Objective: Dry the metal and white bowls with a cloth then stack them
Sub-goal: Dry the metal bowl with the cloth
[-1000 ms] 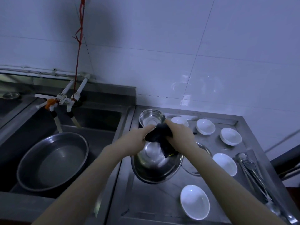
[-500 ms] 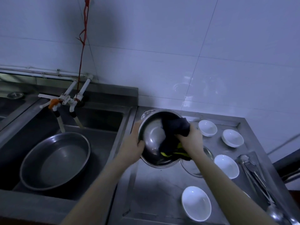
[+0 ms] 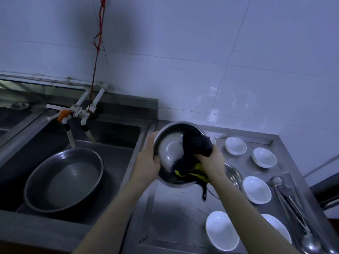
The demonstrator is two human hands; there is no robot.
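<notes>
My left hand (image 3: 148, 162) holds the bowl (image 3: 170, 153) above the counter (image 3: 176, 213); my right hand (image 3: 211, 158) presses the cloth (image 3: 196, 143) inside it. Small bowls (image 3: 256, 189) lie right of my fingers, the basin (image 3: 64, 178) left.

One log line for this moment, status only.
phase: drying | left hand: holds tilted metal bowl | right hand: dark cloth inside bowl | white bowls: unstacked

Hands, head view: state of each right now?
Left hand: closed on the rim of the metal bowl, holding it tilted.
Right hand: closed on the dark cloth, pressed inside the bowl.

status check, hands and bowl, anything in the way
Left hand grips metal bowl rim. Right hand presses dark cloth inside. Nothing blocking.
</notes>
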